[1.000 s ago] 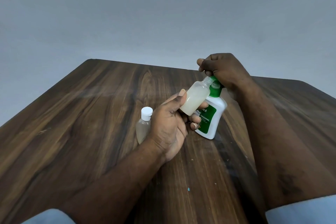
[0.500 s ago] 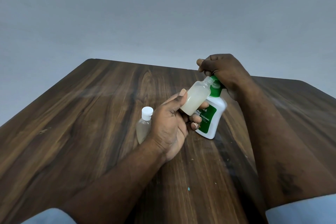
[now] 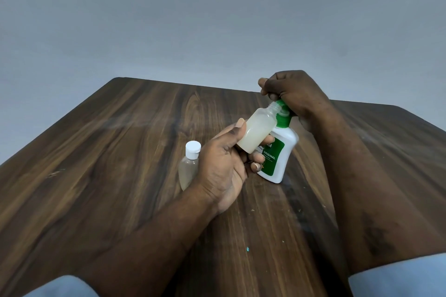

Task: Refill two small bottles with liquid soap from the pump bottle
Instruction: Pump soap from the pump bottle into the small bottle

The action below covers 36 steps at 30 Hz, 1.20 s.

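The left grip (image 3: 224, 166) clamps the uncapped small bottle (image 3: 258, 131), tilted with its mouth at the green head of the pump bottle (image 3: 277, 159). The right grip (image 3: 292, 94) is curled over that head. The capped small bottle (image 3: 189, 166) stands on the bench (image 3: 120, 152) beside the left grip.

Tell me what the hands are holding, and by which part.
Left hand grips the open small bottle by its lower body. Right hand curls over the green pump head of the pump bottle.
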{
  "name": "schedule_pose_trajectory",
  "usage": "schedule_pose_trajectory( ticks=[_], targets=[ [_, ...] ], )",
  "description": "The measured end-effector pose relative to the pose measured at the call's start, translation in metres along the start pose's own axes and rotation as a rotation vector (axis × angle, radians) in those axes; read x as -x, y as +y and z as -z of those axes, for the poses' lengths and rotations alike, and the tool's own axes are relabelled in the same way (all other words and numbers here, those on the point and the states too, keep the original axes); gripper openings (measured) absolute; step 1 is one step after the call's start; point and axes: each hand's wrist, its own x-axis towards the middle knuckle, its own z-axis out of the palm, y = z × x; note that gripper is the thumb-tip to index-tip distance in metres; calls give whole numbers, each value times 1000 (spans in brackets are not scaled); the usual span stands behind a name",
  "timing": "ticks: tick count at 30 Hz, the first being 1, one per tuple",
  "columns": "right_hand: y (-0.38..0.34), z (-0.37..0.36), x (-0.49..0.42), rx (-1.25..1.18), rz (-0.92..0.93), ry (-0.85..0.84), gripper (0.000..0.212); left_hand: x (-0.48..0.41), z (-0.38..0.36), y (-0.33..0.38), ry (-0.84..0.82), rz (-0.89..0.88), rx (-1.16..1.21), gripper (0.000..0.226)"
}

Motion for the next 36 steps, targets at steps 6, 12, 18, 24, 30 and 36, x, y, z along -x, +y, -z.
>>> schedule_pose_trajectory(
  ticks=[6,12,18,24,30,36],
  targets=[
    [2,-2,2,38,-58,-41,30,0,0,0,6,-1,4,44],
    [1,1,0,7,-9,3,26,0,0,0,-14,-13,-5,52],
    [4,-1,0,-4,-63,-48,22,-1,0,1,5,1,15,44],
    [4,-1,1,12,-49,-32,23,-1,0,-1,7,-1,4,46],
    [-1,1,1,-5,-6,3,20,-1,1,0,-6,-11,4,53],
    [1,-2,3,-8,-47,-43,24,0,0,0,-4,-8,11,50]
  ],
)
